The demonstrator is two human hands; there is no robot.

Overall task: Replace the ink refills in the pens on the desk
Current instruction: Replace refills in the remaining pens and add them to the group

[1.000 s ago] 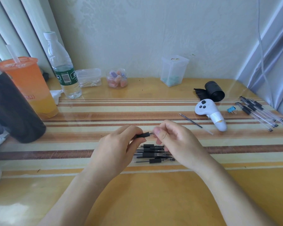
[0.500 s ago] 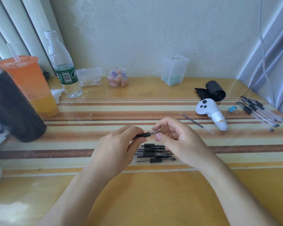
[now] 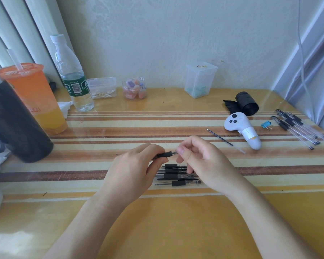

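My left hand (image 3: 137, 169) grips a black-gripped pen (image 3: 165, 154) held level above the desk. My right hand (image 3: 204, 161) pinches the pen's clear tip end between thumb and forefinger. Under both hands lies a pile of several black pens (image 3: 178, 174), partly hidden by my fingers. A single thin ink refill (image 3: 220, 137) lies on the desk to the right, beside a white controller. A second group of several clear-barrelled pens (image 3: 299, 128) lies at the far right edge.
A white controller (image 3: 243, 129), a blue binder clip (image 3: 266, 124) and a black bag roll (image 3: 246, 103) sit at the right. An orange drink cup (image 3: 36, 98), water bottle (image 3: 71, 75) and black flask (image 3: 13, 124) stand at left. Small plastic containers (image 3: 199, 81) line the back wall.
My right hand's fingers opened briefly half a second ago, then closed again on the pen's tip end. The left hand has kept its hold and barely moved.
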